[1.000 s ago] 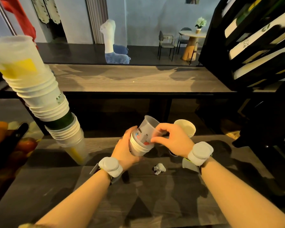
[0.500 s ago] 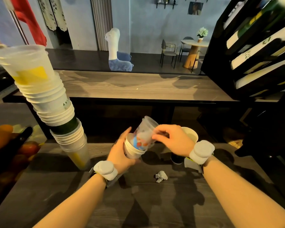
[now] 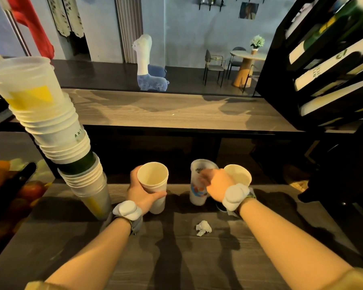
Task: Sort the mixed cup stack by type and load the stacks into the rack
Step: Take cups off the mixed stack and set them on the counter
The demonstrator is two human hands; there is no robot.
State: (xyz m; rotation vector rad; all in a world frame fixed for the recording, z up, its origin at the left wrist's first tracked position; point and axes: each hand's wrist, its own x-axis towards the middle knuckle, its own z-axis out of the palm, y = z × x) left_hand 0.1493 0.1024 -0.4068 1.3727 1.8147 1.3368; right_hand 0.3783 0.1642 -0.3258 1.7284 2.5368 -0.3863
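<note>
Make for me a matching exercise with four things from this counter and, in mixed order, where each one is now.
Things:
1 printed plastic cup
2 white paper cup, left one
3 crumpled paper
4 tall mixed stack

Places:
a standing at far left
b gripped by left hand
c loose on counter, between forearms
d gripped by right hand

Pairs: 1-d; 2-b; 3-c; 4-a

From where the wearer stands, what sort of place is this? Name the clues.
Probably a café: a tall mixed cup stack on the counter, a black rack of cups, a round table with chairs beyond.
</note>
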